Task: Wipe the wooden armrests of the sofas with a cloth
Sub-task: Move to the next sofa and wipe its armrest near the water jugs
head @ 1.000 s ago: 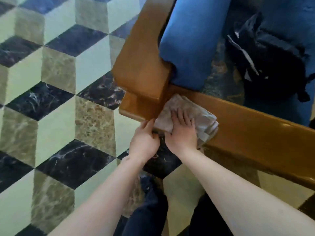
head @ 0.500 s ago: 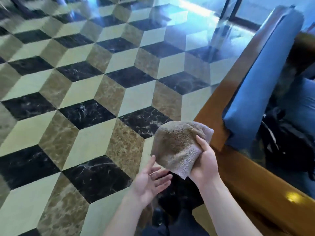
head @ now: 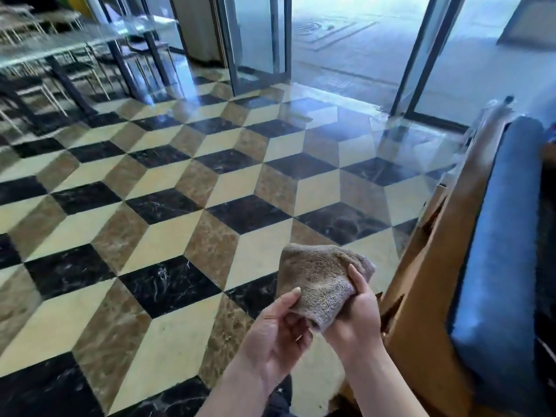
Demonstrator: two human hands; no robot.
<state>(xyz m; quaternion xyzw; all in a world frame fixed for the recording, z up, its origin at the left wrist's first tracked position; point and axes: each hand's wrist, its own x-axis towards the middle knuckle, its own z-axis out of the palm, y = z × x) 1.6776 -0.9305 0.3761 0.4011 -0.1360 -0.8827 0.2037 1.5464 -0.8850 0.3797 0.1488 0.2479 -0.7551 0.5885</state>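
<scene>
Here both hands hold the brown cloth (head: 319,281) above the tiled floor (head: 150,236): right hand (head: 358,308) gripping it, left hand (head: 278,332) pinching its lower edge. Wooden armrest (head: 430,281) just right. No legible writing.

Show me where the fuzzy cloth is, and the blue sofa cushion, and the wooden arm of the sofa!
cloth (head: 319,278), head view, on the middle of its fuzzy brown face.
blue sofa cushion (head: 499,236), head view, on its long blue side.
wooden arm of the sofa (head: 421,296), head view, on its broad brown side panel.
</scene>
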